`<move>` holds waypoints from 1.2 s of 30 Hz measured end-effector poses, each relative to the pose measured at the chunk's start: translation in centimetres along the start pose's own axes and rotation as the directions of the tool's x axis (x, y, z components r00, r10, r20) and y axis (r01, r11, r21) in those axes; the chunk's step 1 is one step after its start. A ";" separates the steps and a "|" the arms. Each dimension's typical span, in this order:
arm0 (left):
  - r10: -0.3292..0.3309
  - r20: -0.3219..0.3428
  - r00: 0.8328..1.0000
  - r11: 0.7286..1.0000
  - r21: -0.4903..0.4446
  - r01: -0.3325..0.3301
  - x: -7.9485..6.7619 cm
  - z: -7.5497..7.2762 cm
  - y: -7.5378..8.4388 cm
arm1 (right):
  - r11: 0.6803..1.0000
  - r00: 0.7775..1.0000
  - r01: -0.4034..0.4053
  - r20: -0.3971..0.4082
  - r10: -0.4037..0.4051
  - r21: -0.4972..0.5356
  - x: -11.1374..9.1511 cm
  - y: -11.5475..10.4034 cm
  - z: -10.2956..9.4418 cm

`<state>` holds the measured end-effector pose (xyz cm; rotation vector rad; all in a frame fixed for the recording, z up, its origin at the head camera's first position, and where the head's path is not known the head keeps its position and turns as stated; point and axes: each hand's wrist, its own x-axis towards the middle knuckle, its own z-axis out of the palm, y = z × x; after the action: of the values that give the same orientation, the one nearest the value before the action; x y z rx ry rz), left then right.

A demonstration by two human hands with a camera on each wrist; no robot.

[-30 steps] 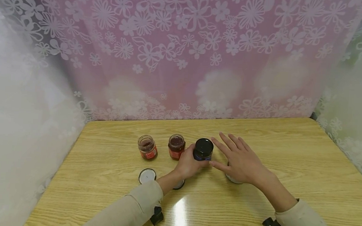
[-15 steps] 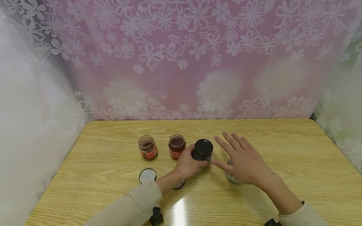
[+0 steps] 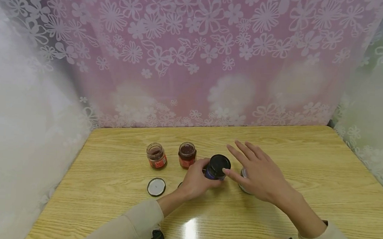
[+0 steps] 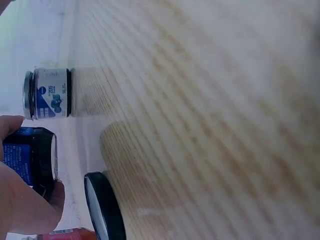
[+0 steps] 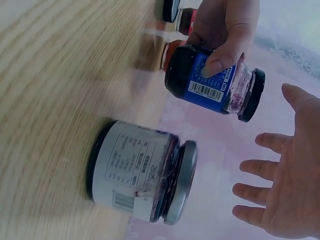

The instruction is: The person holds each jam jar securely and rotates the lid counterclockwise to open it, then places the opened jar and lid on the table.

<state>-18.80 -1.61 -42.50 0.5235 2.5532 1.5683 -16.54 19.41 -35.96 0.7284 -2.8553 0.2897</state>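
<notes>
My left hand (image 3: 196, 181) grips a dark jam jar (image 5: 207, 90) with a blue label and a black lid, fingers and thumb wrapped round its body. Both wrist views show this jar held above the table and tilted. My right hand (image 3: 263, 173) is spread beside the lid, fingers extended; in the head view its thumb overlaps the lid's edge, while in the right wrist view the fingertips (image 5: 270, 142) point towards it. Below the right hand stands a white-labelled blueberry jar (image 5: 135, 172) with a silver lid, partly covered by that hand in the head view.
Two lidless jars with red labels, a left one (image 3: 156, 162) and a right one (image 3: 186, 160), stand on the wooden table (image 3: 115, 202). A loose lid (image 3: 156, 187) lies inside-up in front of them. Another lid (image 4: 102, 210) is mostly hidden behind the left hand in the head view.
The left hand has brought the blue-labelled jar nearer the body and slightly right, tilting its lid. My right hand has shifted a little right and towards me, staying spread.
</notes>
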 end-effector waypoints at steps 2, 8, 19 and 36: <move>0.002 0.011 1.000 1.000 0.029 -0.002 -0.4 -0.2 0.1 | 1.000 1.000 -0.005 -0.001 0.005 0.002 -0.2 -0.3 -0.1; 0.010 0.008 1.000 0.997 0.072 -0.011 -1.4 -0.4 0.3 | 1.000 1.000 -0.013 -0.016 0.013 0.019 -0.6 -1.3 0.1; 0.128 0.056 0.990 0.975 0.175 -0.136 -3.4 -0.4 0.8 | 0.999 0.996 0.015 -0.083 -0.012 0.033 -1.4 -3.3 0.4; 0.103 0.065 0.993 0.976 0.188 -0.113 -5.7 -1.0 0.8 | 0.998 0.993 0.029 -0.112 -0.022 0.059 -3.2 -4.7 1.6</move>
<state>-13.56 -4.08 -41.88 0.7262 2.6904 1.3246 -11.70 16.48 -37.53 0.7353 -2.7403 0.4024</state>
